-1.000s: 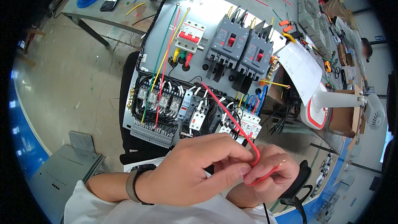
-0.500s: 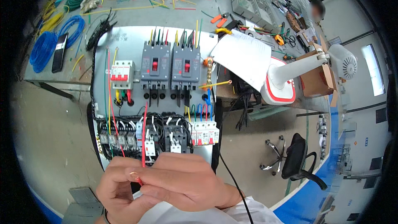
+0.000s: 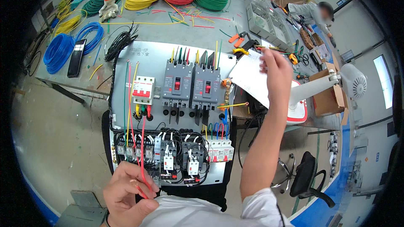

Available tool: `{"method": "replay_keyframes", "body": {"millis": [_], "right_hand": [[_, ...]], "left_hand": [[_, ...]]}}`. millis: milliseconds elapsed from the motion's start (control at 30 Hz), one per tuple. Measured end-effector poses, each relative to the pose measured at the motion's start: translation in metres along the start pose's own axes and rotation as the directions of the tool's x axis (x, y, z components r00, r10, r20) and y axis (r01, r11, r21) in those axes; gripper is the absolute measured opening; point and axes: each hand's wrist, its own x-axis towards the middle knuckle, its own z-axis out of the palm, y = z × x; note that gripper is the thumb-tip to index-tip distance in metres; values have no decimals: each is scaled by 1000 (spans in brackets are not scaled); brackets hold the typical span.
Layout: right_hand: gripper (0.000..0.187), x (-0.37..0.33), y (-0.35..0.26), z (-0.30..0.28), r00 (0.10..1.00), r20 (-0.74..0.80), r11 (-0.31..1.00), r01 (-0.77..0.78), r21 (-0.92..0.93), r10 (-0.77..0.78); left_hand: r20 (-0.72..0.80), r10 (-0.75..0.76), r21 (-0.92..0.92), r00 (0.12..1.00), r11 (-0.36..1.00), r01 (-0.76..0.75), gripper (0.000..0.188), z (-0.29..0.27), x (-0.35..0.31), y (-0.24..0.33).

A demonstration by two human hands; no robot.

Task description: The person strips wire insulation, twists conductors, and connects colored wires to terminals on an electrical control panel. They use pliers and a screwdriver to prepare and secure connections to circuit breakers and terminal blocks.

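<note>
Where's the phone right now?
In the head view, the black phone lies on the left part of the grey table, beside the blue wire coils.

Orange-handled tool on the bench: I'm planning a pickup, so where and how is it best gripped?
Probably with the grip around both orange handles, coming down from above, at the tool's left part. They lie spread apart, ends toward the left, the head at the right. A yellow handle lies close on the near side, so sliding in from there looks tighter.
</note>
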Motion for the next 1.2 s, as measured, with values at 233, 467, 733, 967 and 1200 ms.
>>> {"method": "replay_keyframes", "body": {"millis": [233, 467, 733, 967, 1200], "right_hand": [[38, 142, 133, 35, 989, 151, 731, 96, -675, 9], [34, 175, 189, 57, 920, 347, 519, 208, -829, 185], [41, 188, 103, 0, 986, 140, 872, 148, -466, -92], [34, 2, -76, 2, 965, 39, 965, 259, 41, -260], [25, -150, -100, 63, 849, 429, 922, 378, -85, -308]], "left_hand": [[-11, -21, -7, 1000, 1000, 21, 41, -7, -8, 6], [-15, -27, -5, 1000, 1000, 27, 44, -8, -4, 14], [71, 10, -19, 997, 1000, -9, 48, -27, -3, 6], [108, 110, 32, 988, 993, -114, 19, -36, -11, -10], [20, 119, -90, 993, 989, -116, 23, -30, -20, -21]]}}
